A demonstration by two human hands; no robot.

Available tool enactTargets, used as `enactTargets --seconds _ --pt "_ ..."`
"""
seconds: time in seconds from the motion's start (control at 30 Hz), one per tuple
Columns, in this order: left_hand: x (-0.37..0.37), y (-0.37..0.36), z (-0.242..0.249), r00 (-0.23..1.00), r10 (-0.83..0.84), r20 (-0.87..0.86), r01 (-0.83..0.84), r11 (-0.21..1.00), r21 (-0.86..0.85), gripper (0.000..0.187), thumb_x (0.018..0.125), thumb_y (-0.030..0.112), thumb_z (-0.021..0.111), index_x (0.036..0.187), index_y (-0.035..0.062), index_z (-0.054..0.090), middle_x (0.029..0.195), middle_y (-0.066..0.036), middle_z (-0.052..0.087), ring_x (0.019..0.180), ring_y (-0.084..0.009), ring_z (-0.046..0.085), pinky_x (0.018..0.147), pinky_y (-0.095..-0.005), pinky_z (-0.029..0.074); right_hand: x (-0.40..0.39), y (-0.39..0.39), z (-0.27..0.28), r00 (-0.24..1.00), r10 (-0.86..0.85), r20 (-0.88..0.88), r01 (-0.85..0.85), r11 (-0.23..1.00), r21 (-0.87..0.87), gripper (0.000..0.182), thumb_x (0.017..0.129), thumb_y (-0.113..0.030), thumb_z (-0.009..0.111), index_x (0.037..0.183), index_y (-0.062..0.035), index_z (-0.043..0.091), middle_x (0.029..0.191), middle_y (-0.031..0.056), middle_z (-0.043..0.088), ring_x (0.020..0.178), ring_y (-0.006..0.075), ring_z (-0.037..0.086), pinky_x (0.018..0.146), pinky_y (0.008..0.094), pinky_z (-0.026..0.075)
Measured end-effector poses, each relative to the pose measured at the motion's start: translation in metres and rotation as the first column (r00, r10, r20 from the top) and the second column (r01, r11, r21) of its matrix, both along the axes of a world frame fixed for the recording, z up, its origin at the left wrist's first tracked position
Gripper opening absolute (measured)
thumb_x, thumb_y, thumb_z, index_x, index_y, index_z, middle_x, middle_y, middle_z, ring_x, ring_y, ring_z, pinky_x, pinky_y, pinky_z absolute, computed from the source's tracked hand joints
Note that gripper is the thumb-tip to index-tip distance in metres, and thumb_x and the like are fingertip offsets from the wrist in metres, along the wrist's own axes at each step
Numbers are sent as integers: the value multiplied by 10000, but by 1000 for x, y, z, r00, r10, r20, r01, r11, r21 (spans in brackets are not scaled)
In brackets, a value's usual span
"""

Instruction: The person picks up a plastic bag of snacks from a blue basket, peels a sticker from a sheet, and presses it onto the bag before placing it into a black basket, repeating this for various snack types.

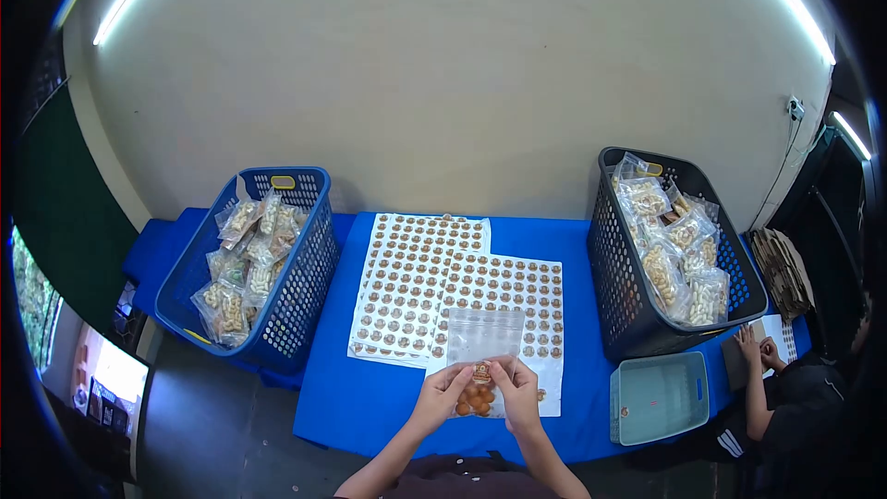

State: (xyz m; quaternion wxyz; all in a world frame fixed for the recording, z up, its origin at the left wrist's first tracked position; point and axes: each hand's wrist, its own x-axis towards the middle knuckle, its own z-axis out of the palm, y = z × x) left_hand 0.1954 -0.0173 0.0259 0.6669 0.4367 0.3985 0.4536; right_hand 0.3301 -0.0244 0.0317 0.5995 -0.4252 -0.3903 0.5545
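Observation:
A clear zip bag (485, 333) with round orange-brown pieces (475, 400) at its bottom is held over the sticker sheets. My left hand (443, 395) grips the bag's left side, and my right hand (517, 394) grips its right side. Both thumbs press near a round brown label (481, 372) on the bag's front. Beneath the bag lies a white sheet of round brown stickers (531, 300), overlapping another sticker sheet (407, 268) to its left. Some stickers are gone from the lower part of the nearer sheet.
A blue basket (319, 268) at left and a black basket (610, 259) at right hold bagged snacks. A pale green tray (661, 404) sits at the blue table's (337, 407) right front. Further right, another person's hands (759, 349) work beside stacked brown packets (779, 270).

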Motion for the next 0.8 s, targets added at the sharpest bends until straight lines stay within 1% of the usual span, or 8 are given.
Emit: enactTargets --seconds 0.1,0.2,0.37,0.57,0.67,0.7,0.77,0.8 --pt "-6 0 -2 999 -54 -6 54 999 0 325 893 220 481 1100 -26 529 949 -69 604 840 -86 561 715 -195 447 -2 1 -2 999 -35 26 35 999 21 151 847 -129 547 893 9 588 807 50 610 727 76 537 656 216 418" --pt "-6 -2 3 997 -57 52 59 997 -44 316 879 201 510 1101 -23 524 934 -66 607 809 -89 566 696 -199 453 -3 1 1 999 -27 43 26 999 19 132 842 -121 554 872 3 585 772 39 603 705 73 533 646 216 417" --pt "-6 -5 18 990 -135 -29 133 989 -65 321 842 161 568 1106 -13 513 941 -74 607 829 -109 581 678 -212 470 -1 5 -7 989 -41 140 30 996 80 112 837 -123 567 816 -13 573 713 17 583 631 66 519 597 208 410" --pt "-6 -3 13 988 -153 29 153 988 7 330 838 161 572 1112 -10 507 922 -76 615 819 -110 593 661 -211 480 1 3 -9 997 -73 9 73 997 0 131 803 -126 613 801 1 580 746 45 591 670 82 531 635 234 427" --pt "-9 -1 17 991 -131 38 134 987 -87 307 846 166 560 1090 -15 520 912 -72 615 827 -107 589 682 -209 475 5 8 -6 997 -6 72 4 999 32 140 805 -132 610 844 1 585 768 36 593 695 80 535 650 232 425" --pt "-9 0 18 992 -120 43 125 983 -134 297 849 169 555 1079 -17 527 909 -71 614 832 -106 587 691 -208 473 5 9 -4 989 19 146 -30 997 73 143 810 -125 604 873 1 579 787 35 595 708 76 533 657 229 421" --pt "-9 5 12 997 -65 29 68 994 -82 275 855 177 547 1050 -17 543 901 -67 614 825 -106 589 687 -206 473 2 8 -1 953 62 296 -108 984 142 160 820 -112 591 931 2 569 823 32 600 735 68 530 671 225 414" --pt "-9 8 7 999 -37 23 38 998 -58 267 858 181 543 1036 -16 551 897 -65 615 822 -106 590 685 -205 473 4 8 -3 953 75 294 -116 985 125 163 817 -105 592 938 2 565 841 34 600 753 72 533 686 224 416"
